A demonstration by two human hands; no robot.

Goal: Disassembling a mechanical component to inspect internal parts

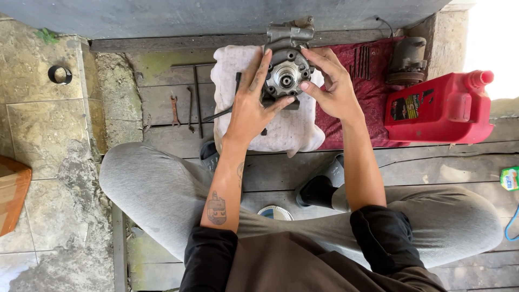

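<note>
Both hands, left [253,103] and right [331,86], grip a metal pump housing [286,73], hiding its sides and the white cloth [281,132] beneath.

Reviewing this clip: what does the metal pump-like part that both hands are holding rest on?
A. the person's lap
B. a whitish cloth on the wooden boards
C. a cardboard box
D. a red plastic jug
B: the metal part, held between the left hand and the right hand, sits on the whitish cloth spread over the wooden boards; the red jug stands apart to the right.
</note>
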